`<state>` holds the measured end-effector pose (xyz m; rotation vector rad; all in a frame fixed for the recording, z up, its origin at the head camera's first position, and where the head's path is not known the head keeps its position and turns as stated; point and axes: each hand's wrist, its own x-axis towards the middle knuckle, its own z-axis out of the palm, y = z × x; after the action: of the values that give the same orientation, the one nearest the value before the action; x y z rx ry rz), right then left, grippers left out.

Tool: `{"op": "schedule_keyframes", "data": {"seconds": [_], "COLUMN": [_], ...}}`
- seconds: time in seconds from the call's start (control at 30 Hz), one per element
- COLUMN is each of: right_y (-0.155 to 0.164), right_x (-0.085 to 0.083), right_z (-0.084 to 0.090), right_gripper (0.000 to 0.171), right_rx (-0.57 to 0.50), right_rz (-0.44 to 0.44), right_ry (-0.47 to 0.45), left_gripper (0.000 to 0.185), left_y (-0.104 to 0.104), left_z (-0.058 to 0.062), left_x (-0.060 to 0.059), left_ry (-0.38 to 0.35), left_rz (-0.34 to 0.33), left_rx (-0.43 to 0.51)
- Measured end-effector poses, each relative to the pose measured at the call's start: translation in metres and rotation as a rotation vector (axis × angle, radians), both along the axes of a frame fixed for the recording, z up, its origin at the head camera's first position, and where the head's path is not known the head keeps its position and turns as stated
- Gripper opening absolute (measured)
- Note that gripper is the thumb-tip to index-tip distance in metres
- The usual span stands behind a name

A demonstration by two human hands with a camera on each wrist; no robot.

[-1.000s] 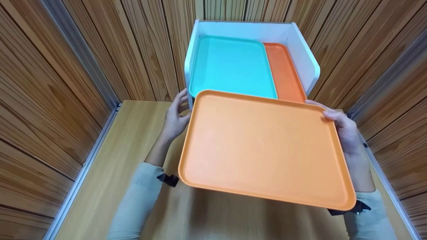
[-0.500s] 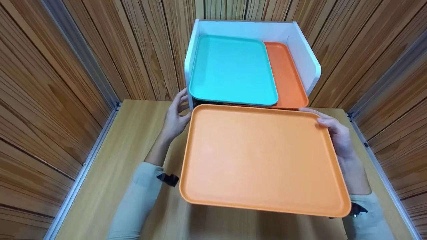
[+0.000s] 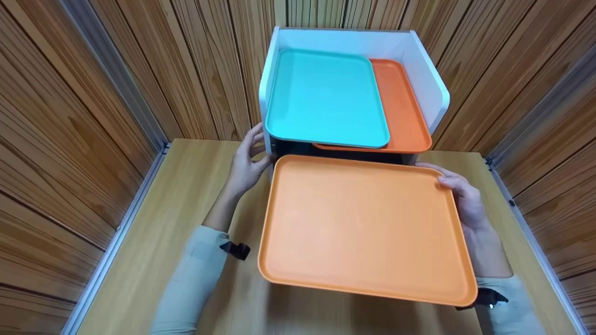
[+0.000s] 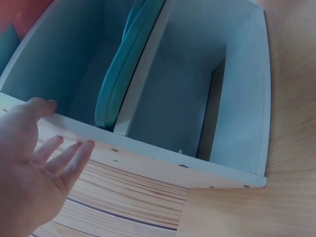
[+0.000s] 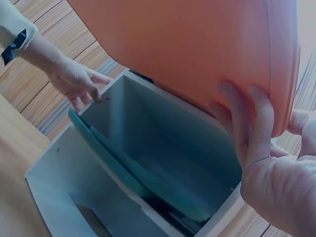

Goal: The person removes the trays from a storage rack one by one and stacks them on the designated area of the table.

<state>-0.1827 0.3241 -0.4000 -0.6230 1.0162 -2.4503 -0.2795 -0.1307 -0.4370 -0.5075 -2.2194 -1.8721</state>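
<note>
A person's right hand (image 3: 463, 200) grips the far right corner of a large light-orange tray (image 3: 368, 228), fingers curled under it and thumb over the rim, as the right wrist view shows. The tray is held nearly level above the wooden worktop (image 3: 186, 195), its far edge just in front of a white open-fronted shelf unit (image 3: 430, 88). Compared with a second ago, the tray has dropped lower and shifted slightly right, so it no longer covers the near edges of the two trays on the shelf. The left hand (image 3: 247, 163) holds nothing: its fingers are relaxed and spread, resting against the unit's front left edge, where it has stayed. A turquoise tray (image 3: 326, 97) lies on the upper shelf, partly overlapping a darker orange tray (image 3: 402, 111) to its right. Ribbed wooden panels (image 3: 93, 93) surround the worktop.
</note>
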Motion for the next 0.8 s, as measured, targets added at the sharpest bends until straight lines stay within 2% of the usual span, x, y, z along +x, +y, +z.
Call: {"op": "schedule_keyframes", "data": {"seconds": [0.17,0.43,0.73,0.8], "right_y": [0.003,0.009,0.013,0.013], "right_x": [-0.002,-0.01,-0.015,-0.015], "right_z": [-0.008,-0.029,-0.05,-0.053], "right_gripper": [0.057,0.06,0.061,0.061], "right_rx": [-0.025,-0.169,-0.188,-0.159], "right_rz": [0.012,0.152,0.197,0.17], "right_ry": [-0.019,-0.028,-0.054,-0.04], "left_gripper": [0.072,0.071,0.071,0.071], "left_y": [-0.001,0.0,0.001,0.0], "left_z": [0.0,-0.002,-0.002,-0.001], "left_x": [0.0,-0.002,-0.001,0.0], "left_ry": [0.0,0.027,0.024,0.013], "left_rz": [0.003,-0.02,-0.001,-0.001], "left_rx": [-0.008,0.003,-0.006,-0.004]}}
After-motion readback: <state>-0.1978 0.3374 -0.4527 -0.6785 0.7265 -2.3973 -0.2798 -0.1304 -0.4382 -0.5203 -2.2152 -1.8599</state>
